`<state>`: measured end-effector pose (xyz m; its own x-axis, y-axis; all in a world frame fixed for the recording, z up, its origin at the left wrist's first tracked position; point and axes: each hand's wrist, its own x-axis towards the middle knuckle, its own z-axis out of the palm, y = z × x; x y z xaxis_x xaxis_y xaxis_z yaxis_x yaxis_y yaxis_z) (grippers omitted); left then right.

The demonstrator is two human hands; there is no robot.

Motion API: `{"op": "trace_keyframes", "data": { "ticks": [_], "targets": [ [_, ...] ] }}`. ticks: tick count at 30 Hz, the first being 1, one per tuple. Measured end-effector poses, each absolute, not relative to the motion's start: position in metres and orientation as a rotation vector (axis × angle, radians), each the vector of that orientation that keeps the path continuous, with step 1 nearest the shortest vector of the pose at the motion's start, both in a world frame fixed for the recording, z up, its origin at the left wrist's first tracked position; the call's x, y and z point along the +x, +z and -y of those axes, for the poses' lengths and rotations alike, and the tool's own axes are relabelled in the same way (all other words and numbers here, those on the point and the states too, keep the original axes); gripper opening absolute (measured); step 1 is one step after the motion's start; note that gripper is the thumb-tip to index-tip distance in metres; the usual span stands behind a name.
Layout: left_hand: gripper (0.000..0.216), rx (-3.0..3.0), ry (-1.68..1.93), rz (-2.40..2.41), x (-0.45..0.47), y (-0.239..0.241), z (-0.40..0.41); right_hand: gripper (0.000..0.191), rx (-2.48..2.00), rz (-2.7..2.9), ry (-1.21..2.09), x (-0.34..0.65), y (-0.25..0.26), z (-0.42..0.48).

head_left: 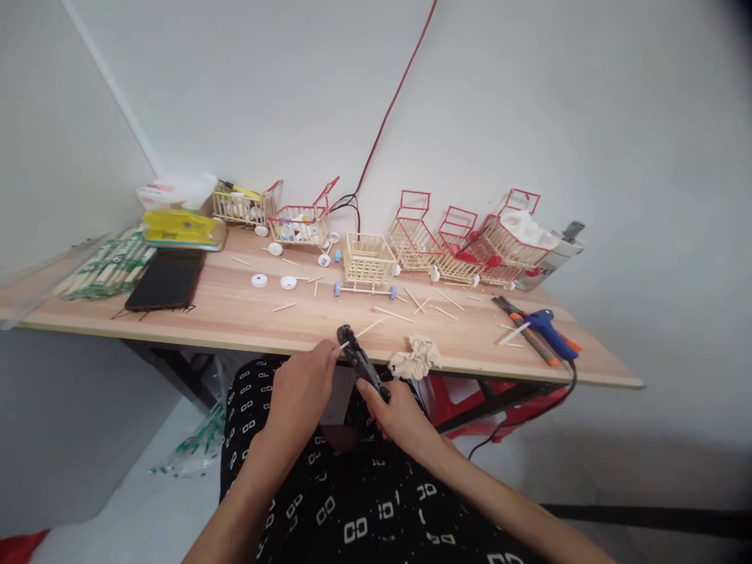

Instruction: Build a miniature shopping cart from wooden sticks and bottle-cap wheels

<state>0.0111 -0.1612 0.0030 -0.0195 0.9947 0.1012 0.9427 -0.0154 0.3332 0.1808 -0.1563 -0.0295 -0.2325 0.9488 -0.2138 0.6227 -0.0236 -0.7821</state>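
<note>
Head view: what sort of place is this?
Probably a small craft workspace: miniature stick-built carts stand on a wooden table, a glue gun lies at its right end, and the right hand grips a black plier-like tool.

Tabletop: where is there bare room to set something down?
The tabletop is bare along its front edge between the phone and left hand, and between the crumpled beige piece and orange-handled tool. It is crowded along the back with small carts; scattered sticks litter the middle.
</note>
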Motion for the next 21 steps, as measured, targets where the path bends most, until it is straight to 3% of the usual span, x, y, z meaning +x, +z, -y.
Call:
{"op": "trace_keyframes", "data": {
  "ticks": [6,14,21],
  "targets": [
    [0.038,2.111,0.432,-2.040,0.015,0.003,0.162,0.052,-1.569,1.806,1.143,0.179,-0.039,0.154],
    [0.030,1.923,0.686,-1.929,0.006,0.003,0.155,0.064,-1.586,1.921,1.338,0.186,-0.028,0.143],
    [0.027,1.735,1.038,-1.781,-0.003,0.006,0.150,0.053,-1.477,2.137,1.293,0.221,0.008,0.128]
  ]
}}
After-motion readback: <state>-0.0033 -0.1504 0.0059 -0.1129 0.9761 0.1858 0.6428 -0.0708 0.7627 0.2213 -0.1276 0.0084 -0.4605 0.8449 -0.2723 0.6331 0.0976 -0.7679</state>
